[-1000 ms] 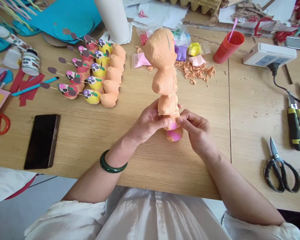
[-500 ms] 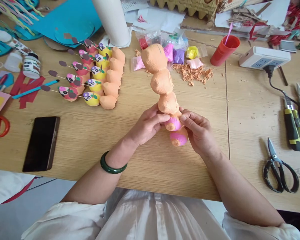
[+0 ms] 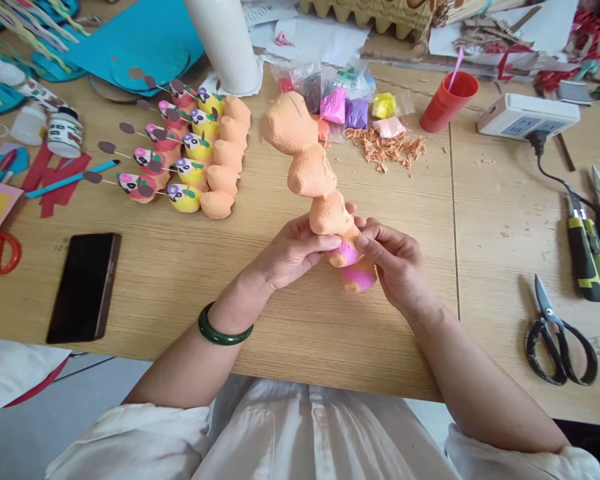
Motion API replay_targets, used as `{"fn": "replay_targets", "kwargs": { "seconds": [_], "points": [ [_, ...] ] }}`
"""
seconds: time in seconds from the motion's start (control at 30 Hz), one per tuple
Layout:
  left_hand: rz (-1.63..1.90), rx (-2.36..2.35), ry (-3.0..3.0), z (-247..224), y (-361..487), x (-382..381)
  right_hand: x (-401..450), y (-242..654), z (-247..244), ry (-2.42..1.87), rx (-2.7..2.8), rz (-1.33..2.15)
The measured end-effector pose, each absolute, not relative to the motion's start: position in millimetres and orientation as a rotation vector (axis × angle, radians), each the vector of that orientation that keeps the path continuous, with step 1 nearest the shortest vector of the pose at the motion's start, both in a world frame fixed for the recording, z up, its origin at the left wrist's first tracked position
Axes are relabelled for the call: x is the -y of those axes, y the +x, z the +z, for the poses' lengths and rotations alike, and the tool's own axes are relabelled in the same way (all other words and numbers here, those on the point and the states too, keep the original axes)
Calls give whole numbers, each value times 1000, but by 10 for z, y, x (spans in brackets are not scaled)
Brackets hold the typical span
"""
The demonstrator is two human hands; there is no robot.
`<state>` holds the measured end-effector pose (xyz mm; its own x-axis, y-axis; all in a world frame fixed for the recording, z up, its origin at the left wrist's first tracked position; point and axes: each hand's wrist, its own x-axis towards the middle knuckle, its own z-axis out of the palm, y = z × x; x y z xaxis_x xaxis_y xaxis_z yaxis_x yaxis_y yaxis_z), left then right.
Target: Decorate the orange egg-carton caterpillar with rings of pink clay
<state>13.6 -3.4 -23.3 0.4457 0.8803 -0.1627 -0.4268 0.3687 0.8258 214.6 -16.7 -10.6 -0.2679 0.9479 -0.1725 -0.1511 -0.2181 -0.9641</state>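
Observation:
An orange egg-carton strip (image 3: 314, 171) is held up over the table, its bumpy cups in a row slanting away from me to the left. Pink clay (image 3: 359, 275) covers part of the two cups nearest me. My left hand (image 3: 300, 250) is closed on the strip's left side, thumb on top beside the upper pink patch. From the right, my right hand (image 3: 393, 260) grips the same strip, thumb pressing near that patch; its other fingers are partly hidden behind the strip. A dark green bangle (image 3: 225, 327) circles my left wrist.
Left are decorated egg-carton rows (image 3: 190, 157) and a black phone (image 3: 83, 287). Behind the strip lie clay packets (image 3: 356, 112) and orange shavings (image 3: 387, 148). A red cup (image 3: 449, 101), power strip (image 3: 527, 115), scissors (image 3: 555, 340) and cutters (image 3: 587, 257) are on the right.
The strip's far end has swung left and slightly nearer, uncovering more clay packets behind it. Both hands keep hold in nearly the same place.

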Motion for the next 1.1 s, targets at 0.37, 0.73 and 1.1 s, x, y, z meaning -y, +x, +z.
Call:
{"fn": "replay_targets", "kwargs": {
  "seconds": [0.37,0.73,1.1],
  "points": [
    [956,-586,772,-200,178,43,155,2129,-69,-1043,1144,1605],
    [999,-664,770,-157,181,60,177,2133,-89,-1054,1165,1616],
    [959,-685,866,-240,167,65,215,2068,-15,-1090,1190,1561]
  ]
}}
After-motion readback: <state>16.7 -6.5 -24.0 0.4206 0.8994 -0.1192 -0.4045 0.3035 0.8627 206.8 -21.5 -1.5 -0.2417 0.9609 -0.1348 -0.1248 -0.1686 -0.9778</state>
